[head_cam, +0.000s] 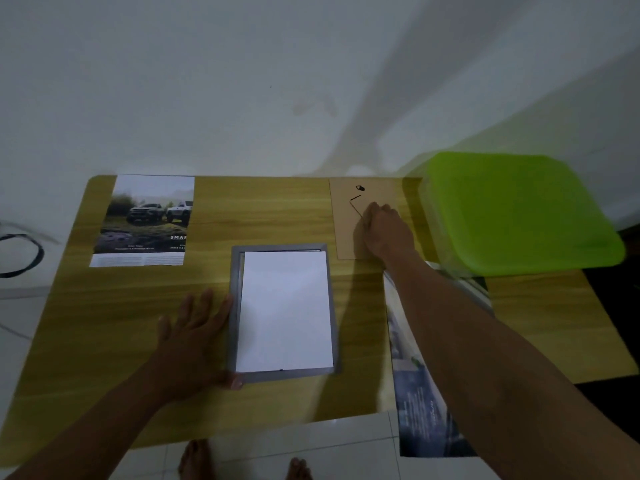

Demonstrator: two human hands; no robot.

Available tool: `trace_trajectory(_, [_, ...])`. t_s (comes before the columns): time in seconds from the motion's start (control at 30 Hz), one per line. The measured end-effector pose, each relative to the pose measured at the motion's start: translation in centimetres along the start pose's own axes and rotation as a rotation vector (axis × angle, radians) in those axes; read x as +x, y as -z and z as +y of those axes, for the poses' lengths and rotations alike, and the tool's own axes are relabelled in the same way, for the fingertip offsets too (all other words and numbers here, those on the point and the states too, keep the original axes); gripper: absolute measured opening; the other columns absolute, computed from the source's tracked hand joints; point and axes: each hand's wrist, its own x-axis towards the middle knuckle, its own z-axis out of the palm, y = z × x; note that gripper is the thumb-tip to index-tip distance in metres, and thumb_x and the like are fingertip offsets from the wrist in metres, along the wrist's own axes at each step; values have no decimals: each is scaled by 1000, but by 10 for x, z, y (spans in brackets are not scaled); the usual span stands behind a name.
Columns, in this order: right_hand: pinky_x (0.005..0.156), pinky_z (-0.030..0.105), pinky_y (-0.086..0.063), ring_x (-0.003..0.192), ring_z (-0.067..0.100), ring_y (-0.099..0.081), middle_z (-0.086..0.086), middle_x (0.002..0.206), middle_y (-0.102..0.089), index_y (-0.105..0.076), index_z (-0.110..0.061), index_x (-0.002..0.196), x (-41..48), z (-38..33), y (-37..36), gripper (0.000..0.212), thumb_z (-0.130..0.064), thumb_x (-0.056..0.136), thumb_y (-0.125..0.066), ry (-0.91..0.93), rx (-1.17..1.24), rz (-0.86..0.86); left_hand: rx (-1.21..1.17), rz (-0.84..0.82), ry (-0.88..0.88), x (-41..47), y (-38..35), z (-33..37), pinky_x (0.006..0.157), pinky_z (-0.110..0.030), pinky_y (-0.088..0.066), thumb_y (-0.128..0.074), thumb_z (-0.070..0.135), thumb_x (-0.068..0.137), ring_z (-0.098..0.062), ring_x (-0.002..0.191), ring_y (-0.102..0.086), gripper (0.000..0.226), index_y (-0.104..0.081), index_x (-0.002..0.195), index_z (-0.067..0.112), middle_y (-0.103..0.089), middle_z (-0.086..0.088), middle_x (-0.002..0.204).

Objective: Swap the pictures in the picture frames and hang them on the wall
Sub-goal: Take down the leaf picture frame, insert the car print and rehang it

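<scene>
**Operator:** Step in hand?

**Technician:** Reassembly of the grey picture frame (283,311), which lies face down at the middle of the desk (270,209) with a white sheet (285,311) seated in its recess. The brown backing board (349,233) lies apart, up and to the right, beside the green bin (516,213).

**Operator:** Grip state?

**Technician:** The right hand (386,230) rests curled on the backing board; whether the fingers have closed under its edge cannot be determined. The left hand (194,336) lies flat, fingers spread, touching the frame's left edge and holding nothing.

**Operator:** Next move?

**Technician:** Probably: lift the board, carry it over the frame, align the edges, press down. The truck picture (147,218) lies far left, unused.
</scene>
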Motion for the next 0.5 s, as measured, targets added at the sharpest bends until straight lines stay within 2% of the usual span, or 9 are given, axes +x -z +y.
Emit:
trace_trajectory(0.1, [102, 56, -39, 130, 38, -40, 22, 139, -44, -35, -7, 141, -4, -1, -4, 47, -32, 101, -39, 6, 20, 10, 1, -7, 3, -1, 0, 2, 113, -56, 13, -30, 105, 19, -19, 136, 39, 144, 28, 138, 46, 41, 11, 147])
trace_trajectory(0.23, [109, 59, -30, 139, 39, -28, 26, 149, -34, -33, -8, 141, -17, -4, -9, 57, -47, 99, -33, 40, 25, -5, 6, 2, 16, -2, 0, 2, 114, -56, 12, -28, 105, 16, -18, 136, 39, 148, 28, 138, 44, 41, 11, 146])
trace_trajectory(0.5, [117, 60, -16, 149, 38, -12, 24, 160, -15, -18, -10, 153, -56, -30, -4, 67, -52, 102, -29, 147, 53, -23, 31, 3, 15, 1, -1, 2, 113, -58, 12, -25, 105, 14, -20, 136, 38, 151, 30, 138, 38, 39, 7, 147])
